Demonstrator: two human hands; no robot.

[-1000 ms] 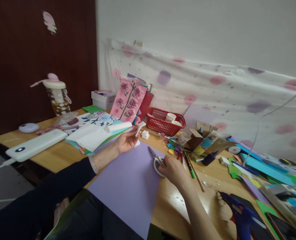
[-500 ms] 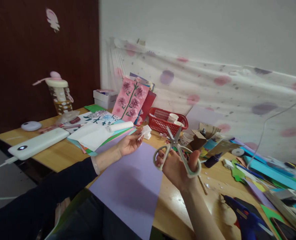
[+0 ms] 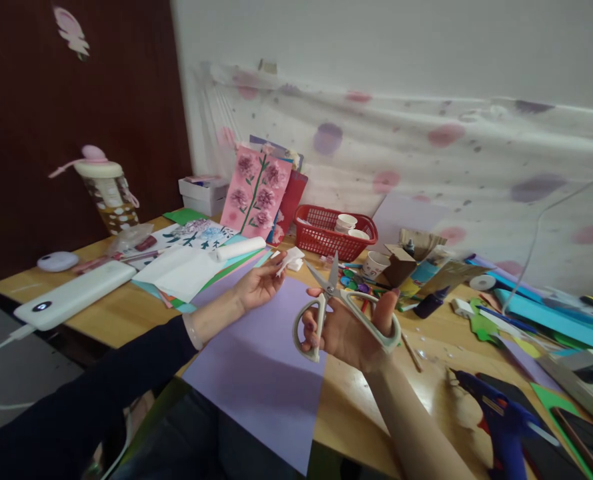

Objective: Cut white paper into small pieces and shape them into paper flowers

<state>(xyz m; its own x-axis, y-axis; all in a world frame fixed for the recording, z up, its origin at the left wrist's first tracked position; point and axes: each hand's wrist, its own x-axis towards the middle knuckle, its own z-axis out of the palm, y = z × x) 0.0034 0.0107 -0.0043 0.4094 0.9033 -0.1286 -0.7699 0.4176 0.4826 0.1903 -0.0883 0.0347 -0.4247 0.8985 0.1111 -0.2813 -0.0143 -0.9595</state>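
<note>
- A person's left hand [image 3: 259, 287], in a dark sleeve, reaches over the upper left part of a lavender paper sheet [image 3: 261, 360], its thumb and fingers pinched together on a small white paper piece [image 3: 285, 262].
- The right hand [image 3: 349, 330], forearm bare, holds white-handled scissors [image 3: 331, 291] above the sheet's right edge, the thumb through one loop and fingers through the other; the blades are spread apart, tips pointing away from the person.
- The white piece is to the left of the blades, apart from them; where it ends against the white bits behind it is too small to tell.
- The sheet lies on a wooden table [image 3: 361, 417], overhanging its near edge.
- Beyond the hands stands a red plastic basket [image 3: 321, 248] containing paper cups [image 3: 346, 222]; left of it, a pink card [image 3: 256, 193] with purple flowers leans upright.
- To the left is a white power bank [image 3: 76, 293] with a cable.
- At the lower right is a blue glue gun [image 3: 499, 407].
</note>
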